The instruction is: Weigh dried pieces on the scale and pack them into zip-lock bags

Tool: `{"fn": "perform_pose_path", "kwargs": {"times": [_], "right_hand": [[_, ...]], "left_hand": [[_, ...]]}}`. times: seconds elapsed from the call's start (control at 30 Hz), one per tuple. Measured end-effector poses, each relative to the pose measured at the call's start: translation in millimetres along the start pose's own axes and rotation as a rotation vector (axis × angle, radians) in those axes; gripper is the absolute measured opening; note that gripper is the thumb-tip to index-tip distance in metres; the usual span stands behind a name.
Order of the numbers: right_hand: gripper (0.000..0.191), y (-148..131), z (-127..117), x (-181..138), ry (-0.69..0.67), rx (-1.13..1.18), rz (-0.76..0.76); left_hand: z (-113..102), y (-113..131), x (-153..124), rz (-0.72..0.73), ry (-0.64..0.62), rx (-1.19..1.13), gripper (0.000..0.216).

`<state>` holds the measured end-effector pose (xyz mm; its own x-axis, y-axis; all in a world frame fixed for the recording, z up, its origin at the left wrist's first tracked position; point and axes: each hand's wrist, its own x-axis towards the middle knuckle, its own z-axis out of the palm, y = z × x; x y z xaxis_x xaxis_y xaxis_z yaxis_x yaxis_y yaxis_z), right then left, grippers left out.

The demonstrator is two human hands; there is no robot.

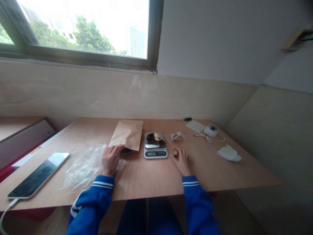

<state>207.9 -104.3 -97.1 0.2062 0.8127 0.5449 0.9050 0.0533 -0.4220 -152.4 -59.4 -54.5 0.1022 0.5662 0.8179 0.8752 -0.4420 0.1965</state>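
A small brown piece of something dried [174, 152] is pinched between the thumb and fingers of my right hand [181, 160], just right of the scale. My left hand [111, 160] lies with its fingers stretched forward at the near left corner of a brown paper bag [128, 133], over clear plastic bags [85, 168]. Between the hands stands a white digital kitchen scale [155, 154]. Dark, dried-looking pieces [153, 141] and a pale one [156, 136] sit on its metal plate. Part of a dark, rounded object [127, 150] shows beneath the paper bag.
A clear packet of pale pieces [178, 136] lies right of the scale. Further right are a white round device with a cable [210, 131], a white sheet [195, 126], a green-handled screwdriver [187, 119] and crumpled white tissue [229, 153]. A phone [39, 176] charges at left.
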Motion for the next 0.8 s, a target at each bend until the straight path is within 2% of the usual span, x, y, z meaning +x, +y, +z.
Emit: {"fn": "perform_pose_path", "kwargs": {"times": [0.37, 0.8], "right_hand": [[0.032, 4.6, 3.5, 1.5, 0.026, 0.037, 0.001], [0.031, 0.1, -1.1, 2.0, 0.022, 0.044, 0.024]], "left_hand": [[2.2, -2.4, 0.8, -0.056, -0.147, 0.068, 0.021], [2.6, -1.8, 1.3, -0.062, -0.150, 0.050, 0.016]]}}
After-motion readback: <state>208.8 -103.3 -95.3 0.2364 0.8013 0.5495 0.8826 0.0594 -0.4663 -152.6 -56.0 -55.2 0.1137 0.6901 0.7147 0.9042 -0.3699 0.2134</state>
